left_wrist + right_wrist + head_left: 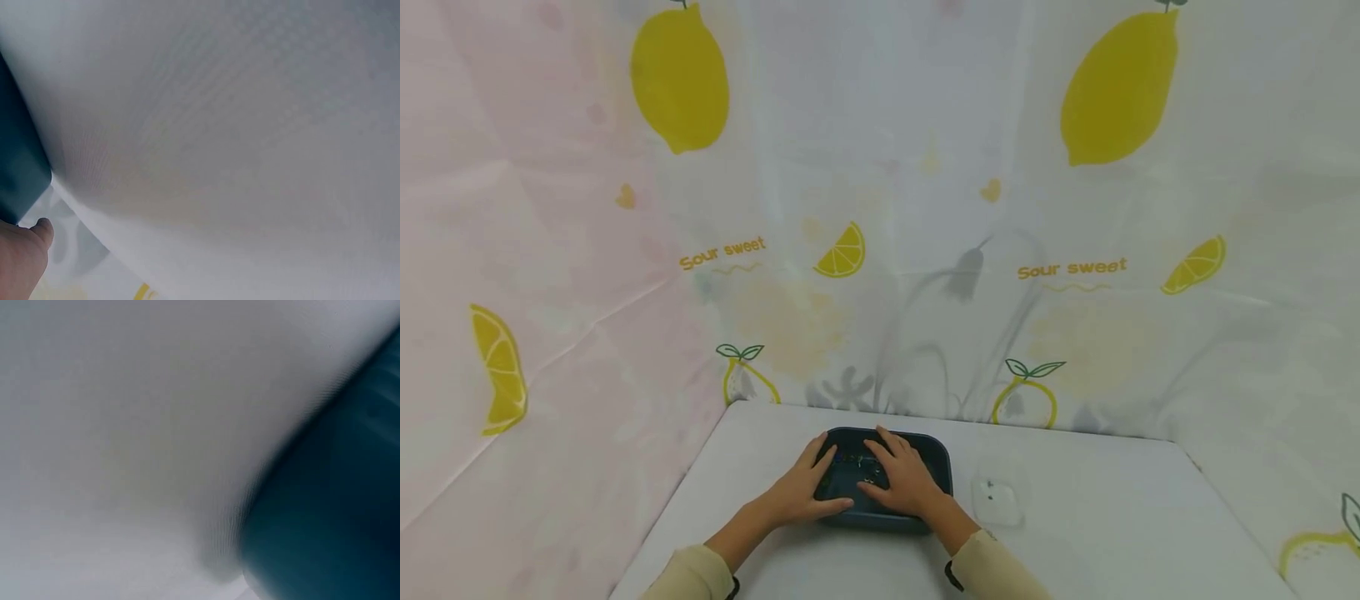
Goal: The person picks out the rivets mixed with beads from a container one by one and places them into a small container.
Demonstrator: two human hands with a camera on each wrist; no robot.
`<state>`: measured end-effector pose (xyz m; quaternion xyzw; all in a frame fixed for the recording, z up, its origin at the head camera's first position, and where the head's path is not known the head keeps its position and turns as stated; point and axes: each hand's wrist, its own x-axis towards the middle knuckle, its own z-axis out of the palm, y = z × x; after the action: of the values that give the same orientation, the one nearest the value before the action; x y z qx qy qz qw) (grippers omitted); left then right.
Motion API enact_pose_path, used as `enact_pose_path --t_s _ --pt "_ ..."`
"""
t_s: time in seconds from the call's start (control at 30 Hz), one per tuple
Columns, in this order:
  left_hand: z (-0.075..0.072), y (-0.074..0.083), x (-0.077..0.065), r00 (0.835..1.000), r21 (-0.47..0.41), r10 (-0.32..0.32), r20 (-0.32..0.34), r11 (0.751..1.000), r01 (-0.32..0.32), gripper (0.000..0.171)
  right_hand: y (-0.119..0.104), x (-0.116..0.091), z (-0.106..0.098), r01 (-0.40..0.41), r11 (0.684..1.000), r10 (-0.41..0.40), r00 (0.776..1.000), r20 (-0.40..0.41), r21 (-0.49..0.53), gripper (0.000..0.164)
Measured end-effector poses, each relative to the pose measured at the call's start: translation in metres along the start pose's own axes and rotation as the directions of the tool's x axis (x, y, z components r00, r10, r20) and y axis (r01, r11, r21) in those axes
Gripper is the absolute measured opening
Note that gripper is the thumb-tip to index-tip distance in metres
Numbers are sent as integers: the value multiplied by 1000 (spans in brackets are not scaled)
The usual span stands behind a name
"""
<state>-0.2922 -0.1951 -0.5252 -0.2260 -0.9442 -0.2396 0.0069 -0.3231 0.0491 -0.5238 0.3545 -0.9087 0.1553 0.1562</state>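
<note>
Fingers [891,442] spread, grips slack, empty: left hand [796,493] at tray [880,522] rim, right hand [910,483] above.

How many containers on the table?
2: a dark blue tray, left hand at its left side and right hand over it, plus a clear container to its right. Anything small beneath the hands would be hidden.

Fingers [43,234] low at left, beside a teal container [19,150] on a white tabletop [219,137], yellow-printed backdrop [84,247] below
</note>
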Motion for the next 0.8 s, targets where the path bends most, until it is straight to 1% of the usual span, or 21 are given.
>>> enact_pose_path --t_s 0.13,0.2,0.33,0.43,0.63,0.8 --pt "2 -1 0 1000 7 10 -14 1000 -10 101 1 4 4 11 1000 -10 998 -58 25 50" --pt "1 0 -1 1000 0 13 -25 1000 -13 101 1 5 5 6 1000 -4 997 -73 27 44" --pt "-3 3 -3 1000 -24 6 -22 1000 -6 101 1 8 9 -57 998 59 997 -41 40 37" --pt "-4 3 -4 1000 -20 0 -10 1000 0 101 0 11 11 -107 993 107 994 -5 56 35" --pt "-1 -1 -3 1000 -43 -18 -1 999 18 102 -1 17 16 -165 984 162 986 49 68 34" --pt "0 0 -1 1000 -32 -19 5 999 19 102 2 18 16 -214 970 205 975 83 113 29"
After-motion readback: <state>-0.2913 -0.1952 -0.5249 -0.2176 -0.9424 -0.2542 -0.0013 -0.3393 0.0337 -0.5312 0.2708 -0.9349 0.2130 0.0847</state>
